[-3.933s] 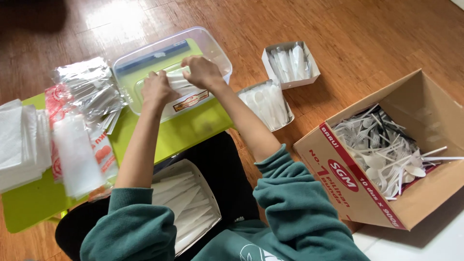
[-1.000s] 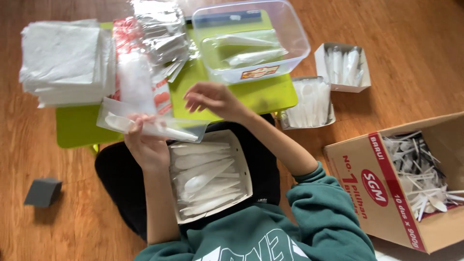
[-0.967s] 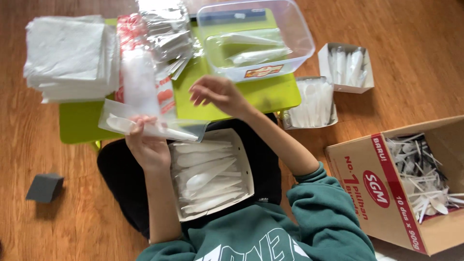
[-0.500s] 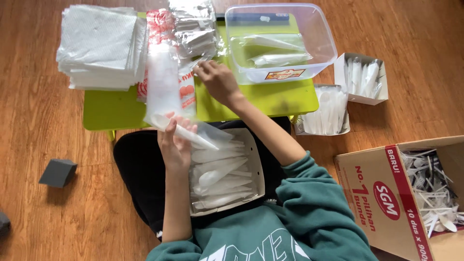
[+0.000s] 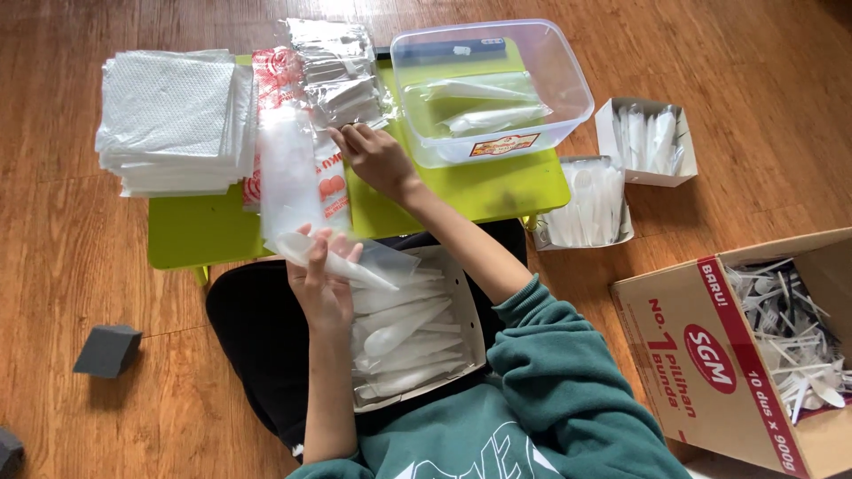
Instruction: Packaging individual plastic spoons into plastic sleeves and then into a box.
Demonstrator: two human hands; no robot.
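Observation:
My left hand holds a clear plastic sleeve with a white plastic spoon in it, above an open white box of spoons on my lap. My right hand reaches forward onto the lime-green low table, its fingers touching a pile of clear plastic sleeves. A stack of clear bags with red print lies between the two hands.
A stack of white paper napkins sits at the table's left. A clear plastic tub holds wrapped packs. Two small white boxes of cutlery and a cardboard carton of plastic cutlery stand at the right. A grey block lies on the wooden floor.
My right hand moved from the clear tub back, then forward to the pile of clear sleeves. My left hand picked up a sleeved spoon and holds it over the lap box.

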